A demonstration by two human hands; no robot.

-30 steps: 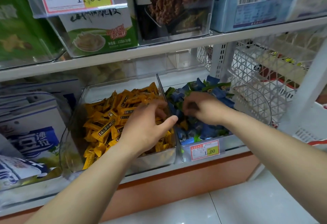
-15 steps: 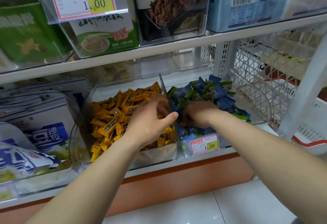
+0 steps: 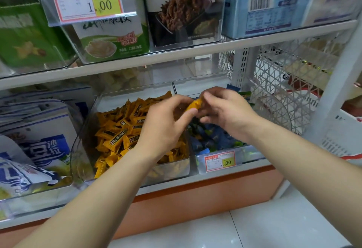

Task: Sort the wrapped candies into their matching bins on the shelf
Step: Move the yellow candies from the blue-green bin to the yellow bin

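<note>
Right hand (image 3: 227,114) pinched yellow candy (image 3: 195,104); left hand (image 3: 162,128) fingers curled at it, hold unclear. Wise: secure left pinch before right release, then drop in yellow bin (image 3: 117,100)

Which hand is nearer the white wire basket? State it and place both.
Right. The right hand hovers over the blue-candy bin beside the wire basket; the left hand is farther left, over the yellow-candy bin.

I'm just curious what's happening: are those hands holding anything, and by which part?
A yellow wrapped candy, held between both hands: the left hand pinches its lower end, the right hand grips its upper end with its fingers.
</note>
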